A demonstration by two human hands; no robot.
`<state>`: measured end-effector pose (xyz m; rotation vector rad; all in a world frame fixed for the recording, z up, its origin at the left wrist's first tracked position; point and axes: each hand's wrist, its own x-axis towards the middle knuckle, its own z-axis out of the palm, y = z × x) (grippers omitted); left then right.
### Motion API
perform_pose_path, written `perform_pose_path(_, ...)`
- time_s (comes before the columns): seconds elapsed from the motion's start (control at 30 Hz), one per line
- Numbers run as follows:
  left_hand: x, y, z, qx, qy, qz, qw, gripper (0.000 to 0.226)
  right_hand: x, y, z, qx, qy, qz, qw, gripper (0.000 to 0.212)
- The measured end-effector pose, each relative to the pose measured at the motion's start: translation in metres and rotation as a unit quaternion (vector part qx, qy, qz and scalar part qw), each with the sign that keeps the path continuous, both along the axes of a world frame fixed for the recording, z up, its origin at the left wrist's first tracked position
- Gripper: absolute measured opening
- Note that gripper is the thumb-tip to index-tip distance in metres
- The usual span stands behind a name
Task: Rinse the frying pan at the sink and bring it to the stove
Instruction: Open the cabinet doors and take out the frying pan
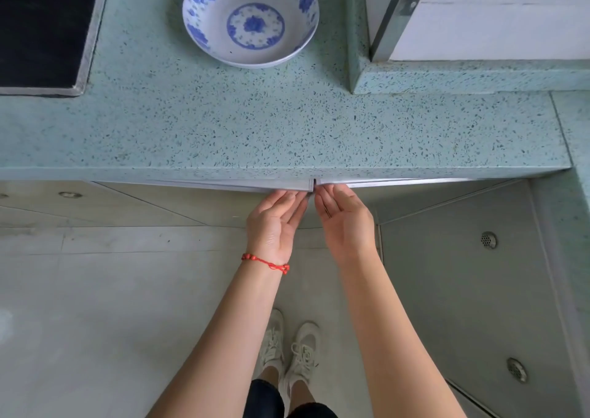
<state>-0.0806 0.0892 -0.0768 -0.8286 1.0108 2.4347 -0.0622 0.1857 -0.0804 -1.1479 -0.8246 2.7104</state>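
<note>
No frying pan and no sink are in view. The black glass stove (41, 34) with a metal rim is set into the counter at the top left. Below the counter's front edge, two grey cabinet doors meet at a narrow gap. My left hand (277, 216), with a red string bracelet on its wrist, has its fingertips hooked on the top corner of the left cabinet door (239, 185). My right hand (344, 219) grips the top corner of the right cabinet door (399, 182) in the same way. Both doors stand slightly ajar.
A blue-and-white patterned bowl (250, 18) sits empty on the green speckled countertop (287, 130). A white tiled wall corner with a metal strip (399, 12) rises at the top right. A side cabinet panel with round vents (488, 240) stands to my right. My shoes (287, 353) are on the grey floor.
</note>
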Motion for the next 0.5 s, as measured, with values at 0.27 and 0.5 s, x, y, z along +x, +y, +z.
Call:
perform_pose_path(0.27, 0.06, -0.021, -0.003, -0.159, -0.035, 0.005, 0.987, 0.018, 0.056, -0.003, 0.004, 0.107, -0.068, 0.015, 0.992, 0.029)
perform_pose_path(0.5, 0.109, -0.035, -0.007, -0.259, -0.015, 0.029, 0.965, 0.02, 0.128, 0.012, -0.002, 0.221, -0.113, 0.061, 0.967, 0.021)
